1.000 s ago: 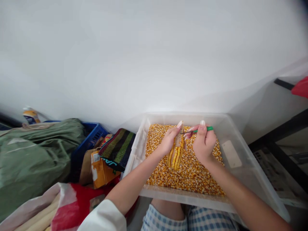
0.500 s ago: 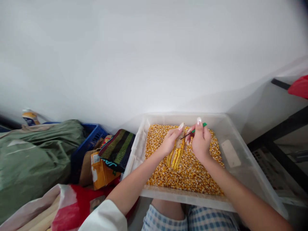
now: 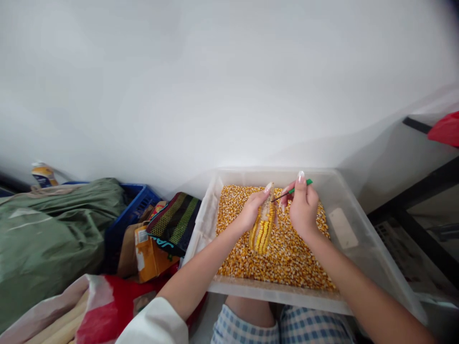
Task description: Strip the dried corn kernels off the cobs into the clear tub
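Corn cob (image 3: 263,229) sits inside the clear plastic bin (image 3: 344,229), held over the centre of a deep layer of loose yellow-orange corn kernels (image 3: 294,260). Head view only. Cob is tilted slightly from upright, with rows of kernels on its lower part and a pale, stripped strip toward the top. Left hand (image 3: 253,210) wraps it from the near-left side, fingers curled around the upper part. Cob's lower end looks at or just above the kernel layer, but hard to tell from this angle. Right hand (image 3: 304,208) pinches a green-handled pick (image 3: 297,188) between thumb and fingers, its thin dark tip at the top of the cob, just beside the left fingertips. Bin sits over the person's lap, with blue checked shorts (image 3: 311,327) below its near wall. White sleeve (image 3: 152,325) covers the left upper arm. Left of the bin: striped mesh pouch (image 3: 174,222), orange carton (image 3: 150,253), blue plastic crate (image 3: 139,210), green fabric bag (image 3: 46,239), red-and-white cloth (image 3: 107,306). Black metal frame (image 3: 419,215) stands to the right, below a red item (image 3: 446,130). White wall (image 3: 215,81) fills the top.
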Demonstrator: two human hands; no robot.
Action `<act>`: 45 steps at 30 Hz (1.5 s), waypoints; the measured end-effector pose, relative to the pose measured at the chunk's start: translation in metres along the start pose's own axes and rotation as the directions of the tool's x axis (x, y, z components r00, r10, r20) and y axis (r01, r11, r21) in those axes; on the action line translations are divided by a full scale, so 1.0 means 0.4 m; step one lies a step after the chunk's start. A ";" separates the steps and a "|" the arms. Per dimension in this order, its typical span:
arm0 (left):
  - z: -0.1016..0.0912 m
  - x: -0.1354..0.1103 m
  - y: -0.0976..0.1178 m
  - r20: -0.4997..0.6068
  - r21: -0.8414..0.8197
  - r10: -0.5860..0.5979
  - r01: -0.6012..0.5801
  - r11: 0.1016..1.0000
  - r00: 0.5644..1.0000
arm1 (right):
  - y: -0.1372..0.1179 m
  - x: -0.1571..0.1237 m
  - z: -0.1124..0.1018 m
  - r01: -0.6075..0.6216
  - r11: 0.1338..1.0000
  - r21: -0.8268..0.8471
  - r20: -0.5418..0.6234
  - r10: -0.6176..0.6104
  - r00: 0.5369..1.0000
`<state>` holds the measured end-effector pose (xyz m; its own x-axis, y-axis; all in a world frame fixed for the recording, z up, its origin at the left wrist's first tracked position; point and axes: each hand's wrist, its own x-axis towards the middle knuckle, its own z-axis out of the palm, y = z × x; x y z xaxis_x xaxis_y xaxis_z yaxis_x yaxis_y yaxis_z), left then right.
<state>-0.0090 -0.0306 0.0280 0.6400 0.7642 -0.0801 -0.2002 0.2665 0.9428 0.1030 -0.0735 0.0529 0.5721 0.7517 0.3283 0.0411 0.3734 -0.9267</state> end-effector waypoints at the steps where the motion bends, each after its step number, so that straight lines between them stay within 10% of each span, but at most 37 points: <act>1: 0.000 -0.001 0.000 0.009 -0.010 -0.009 0.009 1.000 1.000 | -0.001 0.001 -0.001 -0.003 1.000 -0.010 0.014 0.003 1.000; 19: -0.010 0.008 -0.013 0.115 0.280 0.124 -0.152 0.948 0.986 | 0.047 0.035 -0.016 -0.061 0.974 -0.218 0.218 0.110 0.970; 45: -0.011 0.005 -0.009 0.136 0.423 0.200 -0.239 0.874 0.970 | 0.094 0.027 0.003 -0.210 0.973 -0.095 0.099 0.219 0.971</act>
<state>-0.0103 -0.0276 0.0231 0.6818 0.7150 0.1546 -0.0142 -0.1984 0.9800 0.1097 -0.0507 0.0217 0.4830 0.8654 0.1336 -0.0022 0.1537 -0.9881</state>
